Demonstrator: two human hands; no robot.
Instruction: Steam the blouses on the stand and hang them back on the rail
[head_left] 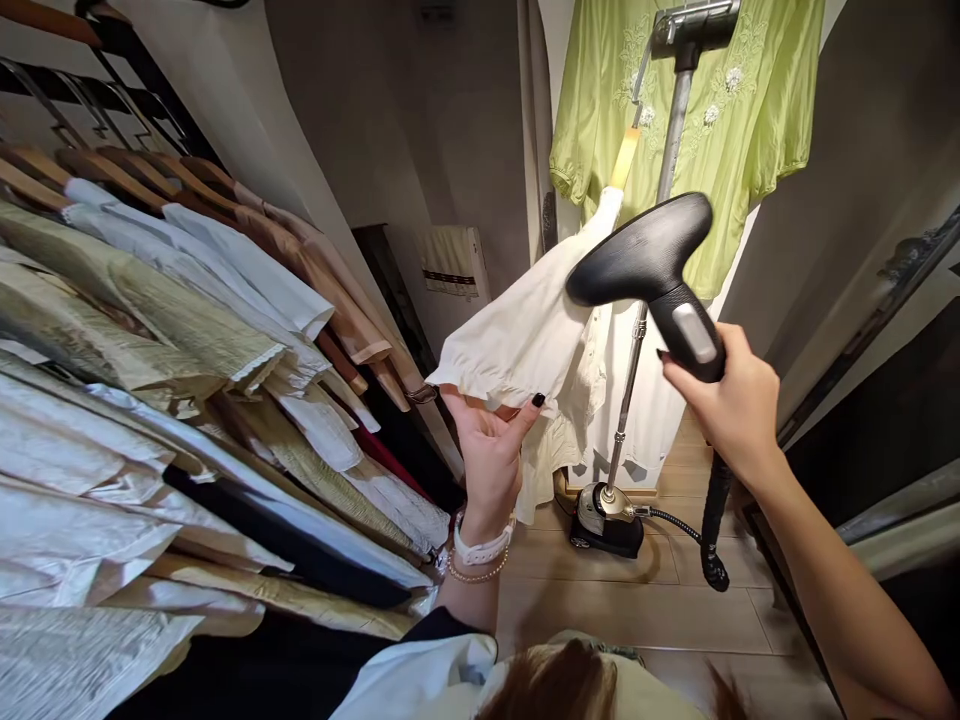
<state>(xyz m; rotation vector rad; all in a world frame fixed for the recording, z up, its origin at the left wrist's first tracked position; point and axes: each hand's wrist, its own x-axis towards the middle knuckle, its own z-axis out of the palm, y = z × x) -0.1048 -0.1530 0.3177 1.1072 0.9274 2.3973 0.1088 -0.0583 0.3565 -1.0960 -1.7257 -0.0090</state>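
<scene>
Pinching the frilled cuff of a cream sleeve (525,335) with the left hand (491,450), palm up, thumb on the hem, fingers beneath. Sleeve drawn out toward 8 o'clock from the garment on the stand. Gripping the black steamer head (645,255) by its handle with the right hand (731,400), fingers wrapped tight around it, at 3 o'clock of the cuff. Head against or just over the sleeve's upper part; hard to tell which. At 12 o'clock, a green blouse (720,110) behind the steamer pole (637,370). Below, at 6 o'clock, the steamer base (607,520) on the wooden floor (600,610), with the hose (712,520) hanging from the handle. At 9 o'clock, a rack of shirts (187,330).
</scene>
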